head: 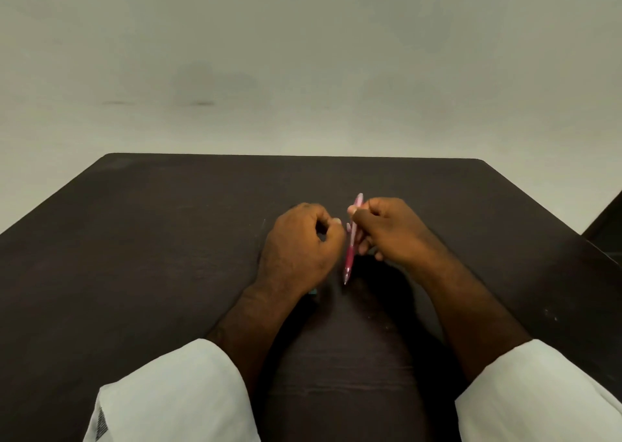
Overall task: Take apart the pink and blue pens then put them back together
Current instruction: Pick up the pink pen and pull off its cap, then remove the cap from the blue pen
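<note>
My right hand (390,229) grips the pink pen (350,253) near its upper end, holding it nearly upright above the dark table (151,239) with the tip pointing down toward me. My left hand (299,250) is curled just left of the pen, its fingertips close to the barrel; whether they touch it is unclear. A small bit of light blue, likely the blue pen (313,292), peeks out from under my left wrist; the rest of it is hidden.
A plain pale wall (303,54) rises behind the table's far edge. My white sleeves (175,394) cover the near part of the table. A dark object (606,226) stands off the table's right edge.
</note>
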